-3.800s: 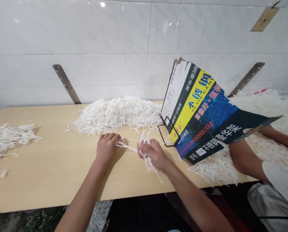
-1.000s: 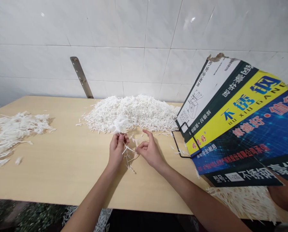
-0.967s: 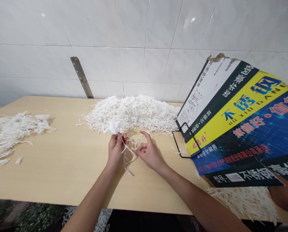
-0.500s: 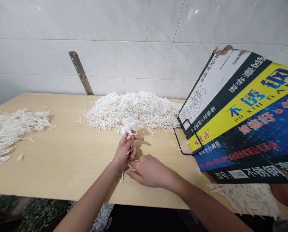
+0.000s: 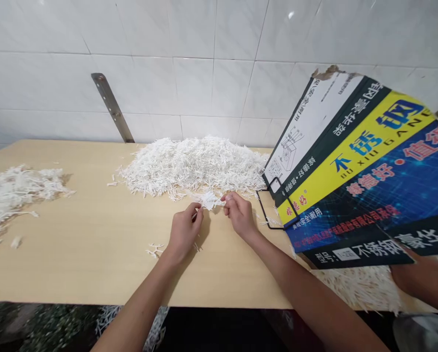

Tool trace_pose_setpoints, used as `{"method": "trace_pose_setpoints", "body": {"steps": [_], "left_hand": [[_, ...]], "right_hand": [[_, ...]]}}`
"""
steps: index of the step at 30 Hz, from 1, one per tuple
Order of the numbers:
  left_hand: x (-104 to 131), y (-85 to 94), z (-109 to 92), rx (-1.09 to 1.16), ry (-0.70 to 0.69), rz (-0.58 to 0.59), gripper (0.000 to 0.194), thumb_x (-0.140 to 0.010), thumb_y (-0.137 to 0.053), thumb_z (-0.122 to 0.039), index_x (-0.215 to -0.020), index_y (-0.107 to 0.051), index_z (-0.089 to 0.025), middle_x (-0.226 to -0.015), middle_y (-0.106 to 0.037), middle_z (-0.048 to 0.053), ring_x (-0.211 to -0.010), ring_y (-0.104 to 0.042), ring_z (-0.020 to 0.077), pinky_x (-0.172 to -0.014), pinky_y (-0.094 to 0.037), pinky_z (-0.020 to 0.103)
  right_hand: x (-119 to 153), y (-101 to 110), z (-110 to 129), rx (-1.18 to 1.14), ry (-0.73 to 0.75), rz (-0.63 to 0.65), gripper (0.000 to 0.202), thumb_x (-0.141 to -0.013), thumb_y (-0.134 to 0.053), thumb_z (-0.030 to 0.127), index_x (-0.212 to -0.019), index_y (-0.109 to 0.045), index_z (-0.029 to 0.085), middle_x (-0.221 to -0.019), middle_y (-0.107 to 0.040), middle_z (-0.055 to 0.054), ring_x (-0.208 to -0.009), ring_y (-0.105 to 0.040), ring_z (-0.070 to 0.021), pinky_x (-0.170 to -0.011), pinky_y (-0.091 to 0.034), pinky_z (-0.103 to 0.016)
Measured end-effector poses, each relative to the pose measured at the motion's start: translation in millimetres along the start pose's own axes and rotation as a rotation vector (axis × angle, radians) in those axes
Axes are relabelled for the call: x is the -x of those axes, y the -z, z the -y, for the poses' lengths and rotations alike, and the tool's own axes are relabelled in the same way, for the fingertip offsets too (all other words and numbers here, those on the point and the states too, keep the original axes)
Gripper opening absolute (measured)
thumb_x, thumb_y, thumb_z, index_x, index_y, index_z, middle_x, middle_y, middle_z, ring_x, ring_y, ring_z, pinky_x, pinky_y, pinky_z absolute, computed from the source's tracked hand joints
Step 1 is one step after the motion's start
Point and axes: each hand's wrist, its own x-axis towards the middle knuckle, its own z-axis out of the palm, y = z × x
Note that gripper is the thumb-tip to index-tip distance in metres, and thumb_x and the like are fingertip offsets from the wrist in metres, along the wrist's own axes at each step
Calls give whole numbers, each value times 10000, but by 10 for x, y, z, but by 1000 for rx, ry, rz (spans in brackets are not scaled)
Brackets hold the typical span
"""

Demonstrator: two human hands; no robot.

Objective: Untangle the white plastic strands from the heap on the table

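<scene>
Between my two hands, just in front of the heap, is a small bunch of thin white plastic-looking pieces (image 5: 208,199). My left hand (image 5: 185,229) is closed in a pinch at the bunch's left edge. At its right edge, the fingertips of my right hand (image 5: 240,215) pinch a thin white strand. A large heap of the same slender white pieces (image 5: 196,164) lies against the wall behind them. To the left of my left wrist, a branching white scrap (image 5: 155,250) rests on the wooden table (image 5: 94,244).
A printed cardboard panel (image 5: 351,161) leans at the right, with a black wire stand (image 5: 265,212) at its lower corner. Beyond it show another person's arm (image 5: 417,281) and more white strips (image 5: 365,288). Longer white strips (image 5: 16,195) lie at far left. A metal bracket (image 5: 112,107) is on the wall.
My right hand has moved forward and away from my left wrist to the bunch. The branching scrap now lies left of my left wrist. The camera view has shifted slightly right.
</scene>
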Motion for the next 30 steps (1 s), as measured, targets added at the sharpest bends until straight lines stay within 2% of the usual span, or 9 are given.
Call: {"method": "trace_pose_setpoints", "body": {"steps": [5,7,11,13,15,17,19,25,30], "left_hand": [[-55,22,62,24,69,21,314,-958,-538,-420,-1012,-734,-180,-618,-588,-12,-567,-476,133,-567,-319,256],[-68,23,52,51,98,34,326,-953,-546,-440,-1009,-730,-177,-612,-578,-14,-559,-452,130,-555,-305,255],[-100,28,38,128,172,85,320,-942,-553,-460,-979,-712,-184,-590,-552,-27,-535,-421,125,-537,-282,255],[-121,34,30,123,193,99,292,-927,-565,-438,-934,-708,-184,-609,-569,-21,-562,-452,131,-558,-304,257],[-138,42,14,66,179,112,258,-916,-565,-396,-866,-705,-185,-632,-587,-14,-604,-482,138,-593,-327,261],[-144,50,-11,7,160,141,245,-909,-548,-352,-786,-682,-187,-632,-587,-15,-621,-492,139,-612,-332,265],[-137,57,-38,-10,156,167,240,-898,-539,-326,-733,-645,-188,-614,-572,-21,-612,-490,136,-613,-331,267],[-87,51,-53,-53,119,183,466,-913,-560,-482,-574,-432,-187,-525,-370,-42,-548,-344,114,-564,-249,279],[-92,-19,-22,-168,-3,222,481,-931,-514,-442,-561,-342,-188,-507,-309,-41,-531,-299,113,-564,-216,292]], "right_hand": [[-51,-39,67,298,38,146,317,-949,-581,522,-892,-670,224,-641,-656,13,-610,-611,-158,-600,-417,-261],[-111,-54,76,446,83,177,319,-884,-683,521,-1022,-670,234,-669,-680,23,-643,-639,-173,-631,-427,-267],[-213,-88,-1,624,188,180,732,-832,-745,567,-1435,-490,239,-703,-694,30,-669,-655,-200,-641,-423,-271],[-231,-96,-58,686,217,162,695,-895,-687,563,-1484,-474,261,-709,-703,16,-667,-656,-203,-627,-400,-266],[-224,-92,-102,729,265,175,473,-972,-605,515,-1384,-601,283,-701,-710,0,-657,-652,-196,-630,-379,-267],[-205,-74,-120,725,315,188,313,-1022,-533,466,-1169,-728,271,-699,-713,-15,-645,-637,-183,-636,-363,-268],[-188,-50,-112,683,330,170,358,-1042,-485,449,-934,-751,235,-663,-683,-18,-599,-590,-162,-622,-341,-268],[-216,-24,-51,445,231,41,484,-1017,-479,462,-621,-557,194,-532,-463,25,-529,-430,-123,-577,-299,-270],[-273,-4,-123,281,15,-187,511,-957,-522,475,-529,-422,214,-485,-403,28,-514,-390,-130,-529,-290,-279]]}}
